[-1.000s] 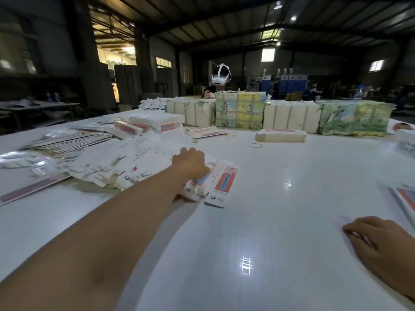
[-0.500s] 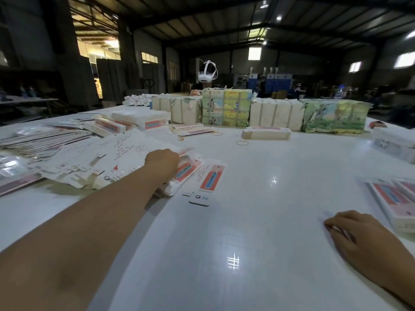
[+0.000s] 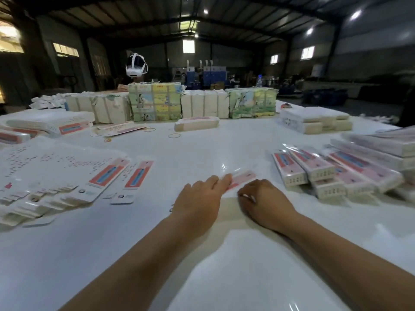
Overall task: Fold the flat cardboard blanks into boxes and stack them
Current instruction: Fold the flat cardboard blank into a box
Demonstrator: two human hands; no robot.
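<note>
A flat cardboard blank [image 3: 241, 178] with a red and blue print lies blurred on the white table [image 3: 202, 153], just ahead of both hands. My left hand [image 3: 199, 198] reaches onto its left end and pinches it with the fingers stretched forward. My right hand [image 3: 263, 204] sits just right of it, fingers curled under, knuckles by the blank's near edge; nothing shows in its grasp. A fanned pile of flat blanks [image 3: 56, 173] lies at the left, with one loose blank [image 3: 137, 178] beside it. Folded boxes [image 3: 314, 170] are stacked at the right.
Bundled white packs [image 3: 204, 106] and colourful printed bundles [image 3: 155, 102] line the far side of the table. More stacks [image 3: 314, 122] stand at the back right, and rubber bands [image 3: 174, 135] lie mid-table. A white headset [image 3: 135, 66] shows behind the bundles.
My left hand drew back from the pile at the left to the middle of the table with one blank. My right hand moved left to meet it. The view swung right.
</note>
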